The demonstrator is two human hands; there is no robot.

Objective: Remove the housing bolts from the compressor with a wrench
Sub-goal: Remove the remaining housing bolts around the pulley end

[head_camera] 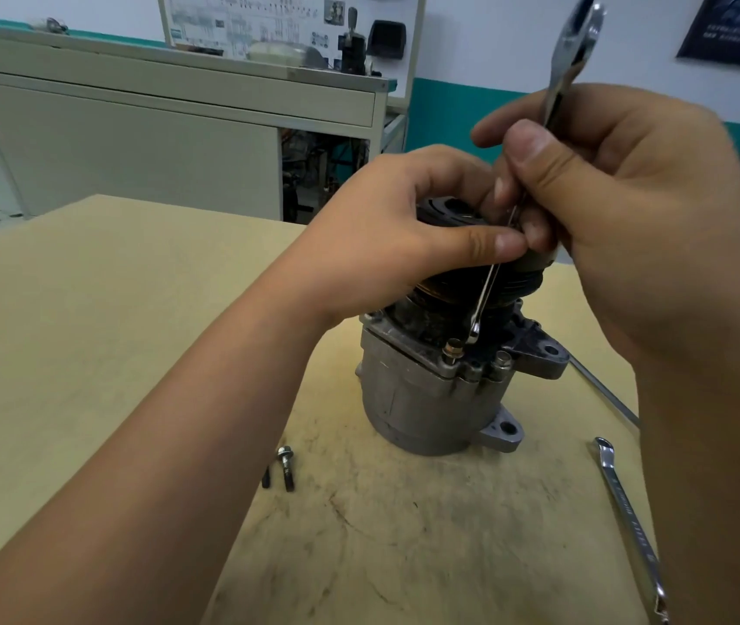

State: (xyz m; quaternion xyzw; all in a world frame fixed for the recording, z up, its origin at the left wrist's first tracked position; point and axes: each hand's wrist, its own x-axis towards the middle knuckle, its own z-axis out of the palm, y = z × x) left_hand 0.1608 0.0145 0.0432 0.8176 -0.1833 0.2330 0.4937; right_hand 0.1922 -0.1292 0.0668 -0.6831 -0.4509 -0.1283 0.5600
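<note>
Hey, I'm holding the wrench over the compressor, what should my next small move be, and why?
Probably slide the lower end of the wrench onto the raised bolt on the compressor. That end sits just right of the bolt head, not on it, while the right hand and left hand both hold the wrench.

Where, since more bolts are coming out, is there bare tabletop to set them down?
Free: the wide tabletop left of the compressor, beyond the left forearm; and the stained patch between the two removed bolts and the spare wrench. Crowded: right of the compressor, with the right forearm and a thin rod.
</note>
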